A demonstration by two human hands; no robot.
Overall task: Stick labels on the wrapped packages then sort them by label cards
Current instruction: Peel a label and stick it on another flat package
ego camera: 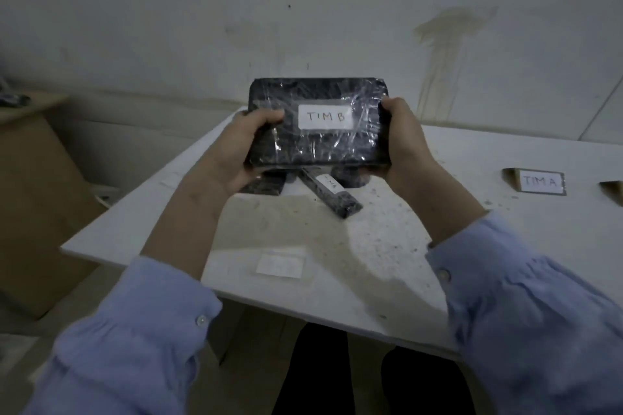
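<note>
A: Dim, is it?
B: Dim and bluish-grey all over. The tabletop (387,236) is the brightest patch, and a broad, soft-edged shadow lies across it under the arms.
A: Any glare?
B: White glints on the plastic wrap of the package (320,148). Its label (325,116) is legible, slightly soft.
A: The edges?
B: Wide-angle bending — the sleeves (135,347) loom large and smeared, and the cardboard box (33,195) sinks into gloom.

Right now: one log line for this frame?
left hand: grips package end | right hand: grips other end | package: held above table, TIM B label on | TIM A card: table, right
</note>
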